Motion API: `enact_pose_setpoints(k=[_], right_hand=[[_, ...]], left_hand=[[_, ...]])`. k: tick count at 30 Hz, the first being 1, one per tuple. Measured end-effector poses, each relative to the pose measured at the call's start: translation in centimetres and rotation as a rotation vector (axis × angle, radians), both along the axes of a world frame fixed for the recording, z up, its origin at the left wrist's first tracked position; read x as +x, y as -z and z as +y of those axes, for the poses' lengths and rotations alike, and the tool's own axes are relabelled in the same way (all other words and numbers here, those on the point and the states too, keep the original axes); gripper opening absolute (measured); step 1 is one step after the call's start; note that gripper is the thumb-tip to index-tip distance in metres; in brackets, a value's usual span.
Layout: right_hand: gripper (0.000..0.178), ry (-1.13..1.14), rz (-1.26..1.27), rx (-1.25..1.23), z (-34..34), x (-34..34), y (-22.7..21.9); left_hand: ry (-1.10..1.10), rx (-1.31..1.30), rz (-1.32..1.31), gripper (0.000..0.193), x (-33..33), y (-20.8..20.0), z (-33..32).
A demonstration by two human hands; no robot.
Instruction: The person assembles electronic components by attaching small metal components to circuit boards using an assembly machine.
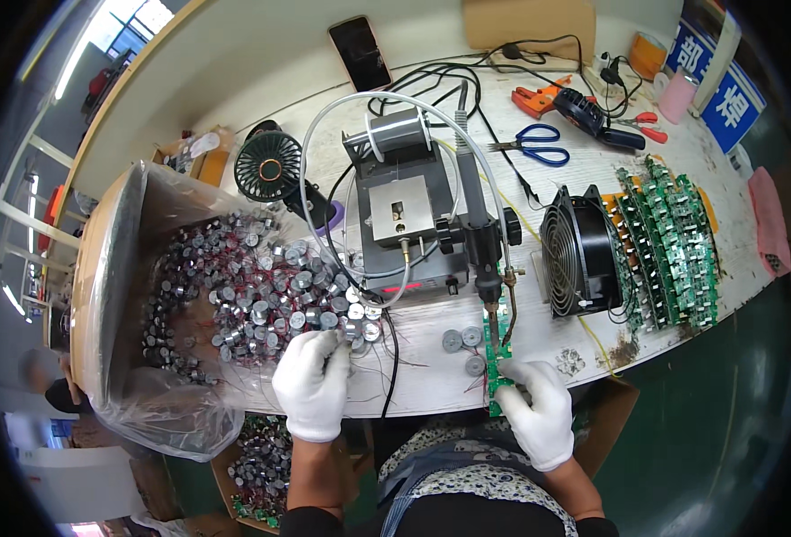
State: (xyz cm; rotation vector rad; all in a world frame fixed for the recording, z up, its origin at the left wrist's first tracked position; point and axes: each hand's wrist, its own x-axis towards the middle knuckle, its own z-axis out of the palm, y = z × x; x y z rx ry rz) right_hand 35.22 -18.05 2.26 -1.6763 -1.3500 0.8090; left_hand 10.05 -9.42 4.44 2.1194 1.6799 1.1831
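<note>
My left hand (313,385), in a white glove, is at the near edge of a pile of small round silver motors (274,300) with thin red wires. Its fingers are pressed together beside the motors; what lies between them is hidden. My right hand (538,413), also gloved, pinches the edge of a narrow green circuit board (494,380) lying under the soldering iron (487,268) on its stand. The iron's tip and a thin brass solder guide (510,309) point down over the board. A few loose motors (471,336) sit just left of the board.
Behind stands the solder feeder (399,206) with its wire spool (399,136). A black fan (579,255) and rows of green boards (668,251) stand right. A plastic-lined box (113,295), small fan (270,167), phone (360,54), blue scissors (540,145) and cables surround the work.
</note>
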Motion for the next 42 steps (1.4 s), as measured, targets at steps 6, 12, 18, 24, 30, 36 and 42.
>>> enact_pose_setpoints(k=[6,12,18,24,30,36,42], right_hand=[[0.023,0.014,0.03,-0.018,0.0,-0.4,0.1],[0.021,0.012,0.051,-0.048,0.2,-0.4,-0.3],[0.018,0.002,0.036,0.011,0.0,-0.3,0.4],[0.018,-0.004,0.035,0.013,0.0,-0.4,0.4],[0.019,-0.008,0.035,0.04,-0.3,-0.5,0.4],[0.017,-0.056,0.013,0.058,-0.3,-0.3,0.0],[0.015,-0.103,0.053,0.054,-0.4,-0.4,0.4]], left_hand=[[0.062,0.07,0.369,0.016,1.0,1.2,1.4],[0.086,0.057,0.362,0.018,1.7,2.3,1.1],[0.094,0.094,0.385,0.019,0.7,2.6,1.1],[0.11,-0.098,0.727,0.03,1.6,1.5,1.2],[0.157,-0.14,0.745,0.037,1.7,1.6,1.2],[0.188,-0.162,-0.199,0.072,2.6,3.2,-2.5],[0.429,-0.028,-0.204,0.046,5.3,3.9,-4.5]])
